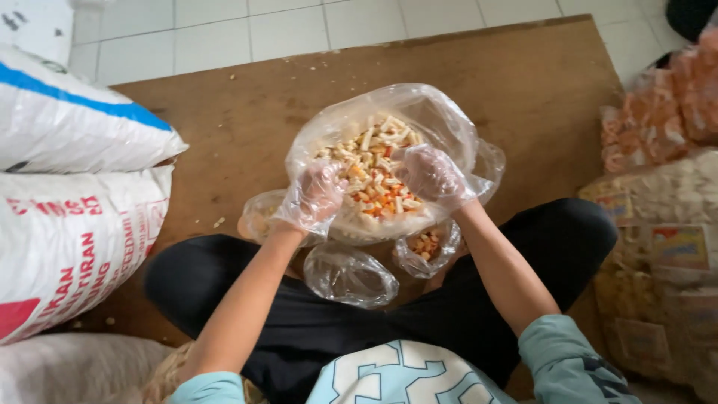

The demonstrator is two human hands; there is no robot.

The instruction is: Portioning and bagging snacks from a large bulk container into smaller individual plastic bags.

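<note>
Snack bag (449, 123), big clear plastic, sits open near the middle of the wooden board (224, 120), just in front of the person's crossed legs. It's full of short stick snacks (372, 153), cream w/ orange bits. Both hands wear thin clear gloves. Left hand (314, 196) is curled over the bag's near-left rim, fingers loosely bent into the snacks; right hand (431, 173) rests on the pile, fingers bent and slightly apart. Can't tell if either actually pinches any pieces.

Judging by looks: film is soft, floppy, prob. slippery under gloves; contents light but brittle, so scoop gently. Best hold is the gathered rim, not the sagging sides. Small bags (350, 275) lie between bag & lap. White sacks (75, 187) sit at the board's left edge, packed snack packets (658, 224) at the right.
</note>
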